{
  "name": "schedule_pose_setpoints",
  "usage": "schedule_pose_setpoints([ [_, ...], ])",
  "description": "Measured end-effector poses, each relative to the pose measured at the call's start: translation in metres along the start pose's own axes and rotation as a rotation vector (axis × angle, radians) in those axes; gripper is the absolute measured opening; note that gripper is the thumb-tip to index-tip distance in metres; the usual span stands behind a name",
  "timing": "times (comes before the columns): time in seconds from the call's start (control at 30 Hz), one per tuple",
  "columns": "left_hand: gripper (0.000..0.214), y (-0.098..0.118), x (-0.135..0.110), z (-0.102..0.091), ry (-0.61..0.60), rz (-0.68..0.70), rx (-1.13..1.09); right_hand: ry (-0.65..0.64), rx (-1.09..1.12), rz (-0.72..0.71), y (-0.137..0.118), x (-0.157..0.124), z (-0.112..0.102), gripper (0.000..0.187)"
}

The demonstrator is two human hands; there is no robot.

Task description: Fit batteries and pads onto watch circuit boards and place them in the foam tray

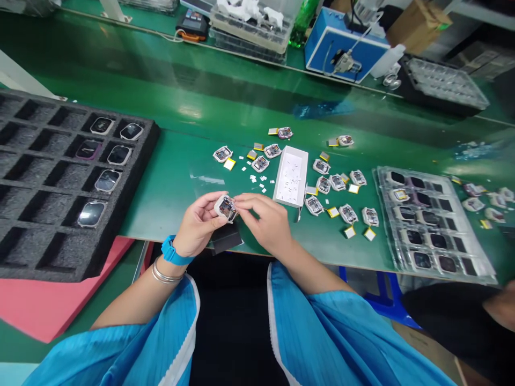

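Note:
My left hand (201, 220) is closed around a white smartwatch case (226, 208), whose open side shows the circuitry within. At the right edge of that case, the thumb and fingers of my right hand (263, 217) are pinched together; what lies between the fingertips is too small to make out. Just beyond my hands, small white pieces (258, 179) are scattered on the green table. A white box lid (290, 174) with tiny parts in it lies near my right hand. Around it sit several open watch cases (314, 205) with yellow-edged batteries (333, 212) beside them.
A black foam tray (147, 145) with several watches stands at the left. Clear plastic trays (477, 252) holding watch screens lie at the right. A blue box (322, 48) and stacked trays (249, 37) occupy the back shelf. Another person's arm (501, 305) shows at the right edge.

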State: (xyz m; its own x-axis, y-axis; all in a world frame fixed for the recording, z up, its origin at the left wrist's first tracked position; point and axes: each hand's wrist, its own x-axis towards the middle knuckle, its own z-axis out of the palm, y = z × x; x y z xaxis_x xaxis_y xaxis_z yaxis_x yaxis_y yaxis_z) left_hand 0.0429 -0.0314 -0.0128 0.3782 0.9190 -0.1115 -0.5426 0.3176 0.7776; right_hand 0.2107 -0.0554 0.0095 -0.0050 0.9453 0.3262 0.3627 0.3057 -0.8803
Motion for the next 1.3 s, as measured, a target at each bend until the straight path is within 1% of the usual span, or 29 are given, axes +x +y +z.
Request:
schedule_pose_setpoints([
  [0.03,0.046,0.002,0.0,0.001,0.004,-0.012,-0.008,-0.031,0.135,0.084,0.003,0.0,0.001,0.007],
  [0.07,0.046,0.004,0.0,0.001,0.008,-0.025,-0.015,-0.086,0.297,0.187,0.007,0.0,0.002,0.02],
  [0.1,0.046,0.007,0.0,0.002,0.012,-0.034,-0.02,-0.166,0.46,0.301,0.011,0.0,0.003,0.031],
  [0.13,0.046,0.01,0.0,0.002,0.015,-0.042,-0.021,-0.255,0.594,0.412,0.014,-0.001,0.003,0.038],
  [0.17,0.047,0.012,-0.001,0.002,0.018,-0.048,-0.021,-0.33,0.681,0.511,0.016,-0.002,0.002,0.039],
  [0.2,0.047,0.015,-0.001,0.001,0.023,-0.054,-0.021,-0.369,0.719,0.586,0.018,-0.003,0.001,0.038],
  [0.23,0.047,0.016,-0.001,0.0,0.029,-0.061,-0.024,-0.36,0.721,0.627,0.018,-0.004,-0.001,0.035],
  [0.27,0.047,0.018,-0.001,-0.002,0.035,-0.068,-0.028,-0.317,0.697,0.63,0.017,-0.005,-0.003,0.033],
  [0.33,0.046,0.019,-0.002,-0.006,0.036,-0.096,-0.036,-0.196,0.595,0.532,0.011,-0.005,-0.01,0.03],
  [0.43,0.044,0.017,-0.003,-0.009,-0.011,-0.196,-0.046,-0.099,0.359,0.281,-0.003,0.003,-0.017,0.025],
  [0.5,0.044,0.016,-0.005,-0.01,-0.064,-0.279,-0.055,-0.091,0.174,0.092,-0.012,0.011,-0.018,0.018],
  [0.57,0.044,0.016,-0.006,-0.01,-0.111,-0.332,-0.077,-0.114,0.009,-0.086,-0.017,0.02,-0.015,0.014],
  [0.6,0.044,0.016,-0.007,-0.01,-0.125,-0.344,-0.092,-0.131,-0.052,-0.151,-0.018,0.023,-0.013,0.015],
  [0.67,0.043,0.018,-0.009,-0.011,-0.136,-0.351,-0.124,-0.153,-0.12,-0.224,-0.017,0.028,-0.007,0.017],
  [0.8,0.043,0.019,-0.011,-0.012,-0.102,-0.339,-0.143,-0.168,-0.152,-0.242,-0.011,0.031,0.001,0.019],
  [0.9,0.038,0.019,-0.009,-0.01,-0.026,-0.308,-0.098,-0.177,-0.168,-0.254,-0.009,0.031,0.006,0.02],
  [1.0,0.03,0.018,-0.005,-0.01,0.055,-0.302,0.002,-0.179,-0.166,-0.259,-0.004,0.032,0.014,0.019],
  [1.07,0.027,0.02,-0.003,-0.012,0.106,-0.301,0.067,-0.166,-0.114,-0.18,0.001,0.033,0.02,0.02],
  [1.13,0.024,0.023,-0.002,-0.016,0.183,-0.279,0.106,-0.16,-0.05,-0.041,0.009,0.033,0.025,0.02],
  [1.2,0.022,0.028,-0.004,-0.022,0.275,-0.253,0.113,-0.225,-0.074,0.048,0.016,0.029,0.027,0.014],
  [1.23,0.02,0.031,-0.005,-0.024,0.309,-0.244,0.108,-0.281,-0.133,0.05,0.019,0.025,0.027,0.01],
  [1.3,0.018,0.034,-0.008,-0.028,0.334,-0.244,0.089,-0.37,-0.299,0.002,0.023,0.017,0.029,0.008],
])
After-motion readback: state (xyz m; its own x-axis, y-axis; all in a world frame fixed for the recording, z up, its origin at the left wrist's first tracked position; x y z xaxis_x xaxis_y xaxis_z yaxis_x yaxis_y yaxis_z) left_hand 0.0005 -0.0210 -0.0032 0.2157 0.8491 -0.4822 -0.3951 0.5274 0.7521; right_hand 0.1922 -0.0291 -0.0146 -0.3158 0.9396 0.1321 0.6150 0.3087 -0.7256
